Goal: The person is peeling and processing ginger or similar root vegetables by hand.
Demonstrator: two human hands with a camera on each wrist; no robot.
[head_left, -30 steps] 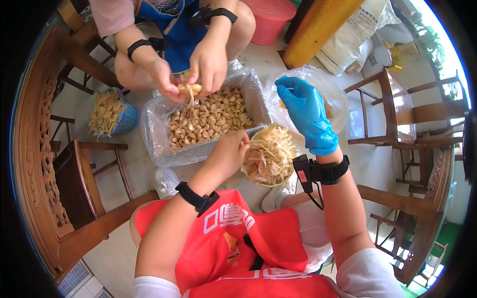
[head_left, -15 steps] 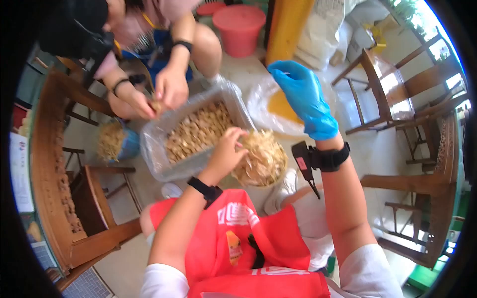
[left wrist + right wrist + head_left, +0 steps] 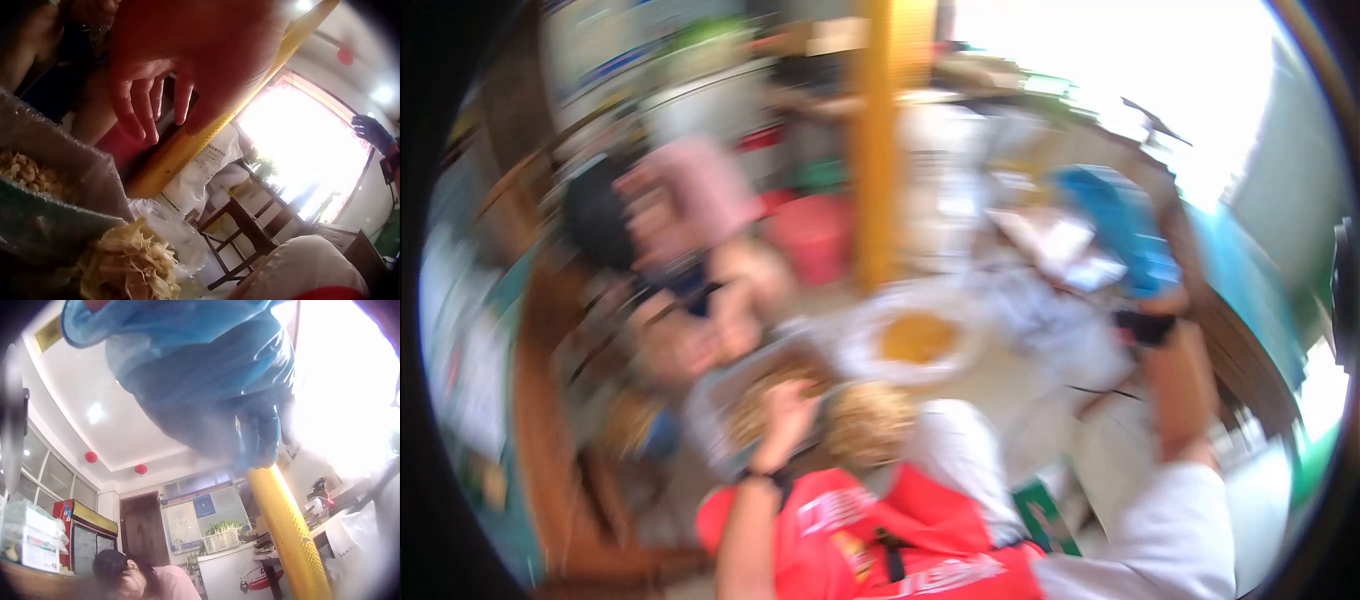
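We are seeing right hand [image 3: 206, 381] in blue glove filling top of view, raised, fingers hanging loosely, holding nothing. Yellow pole [image 3: 290, 540] is rising below it. Person in pink top [image 3: 147, 578] is sitting low left, red cabinet [image 3: 84, 540] standing behind.

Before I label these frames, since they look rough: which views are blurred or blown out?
Head view: heavy motion blur, glare upper right, left hand smeared. Left wrist view: window overexposed, pile of shreds soft. Right wrist view: blue-gloved right hand out of focus, right side washed white.
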